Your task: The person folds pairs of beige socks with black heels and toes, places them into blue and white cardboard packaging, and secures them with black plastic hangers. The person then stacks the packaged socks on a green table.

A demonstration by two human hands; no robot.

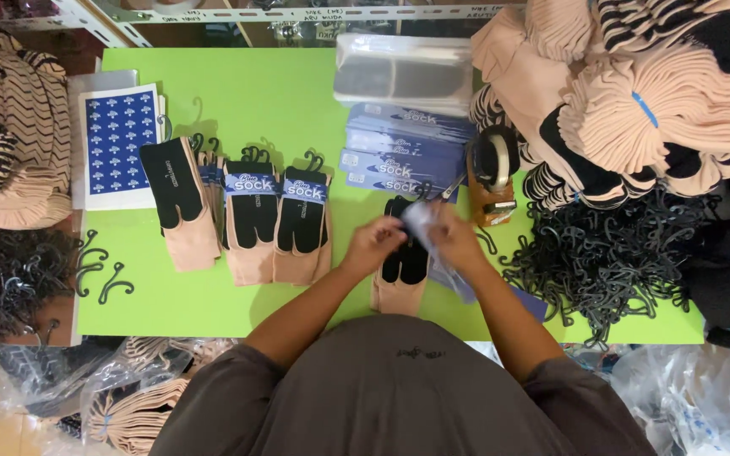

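Both hands, left hand [373, 241] and right hand [454, 236], pinch a clear plastic sleeve [422, 221] above the black-and-beige sock pair [403, 270] on the green bench [297, 93]; holding its mouth taut seems wise.

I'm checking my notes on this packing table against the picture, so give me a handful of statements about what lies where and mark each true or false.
1. Both hands meet over a black-and-beige sock pair near the table's front edge. True.
2. The left hand and right hand hold a clear wrapper between them. True.
3. The table is red. False: it is bright green.
4. The tape dispenser stands left of the sticker sheet. False: it stands far to the sheet's right, beside the blue cards.
5. Loose black hangers are heaped on the right. True.
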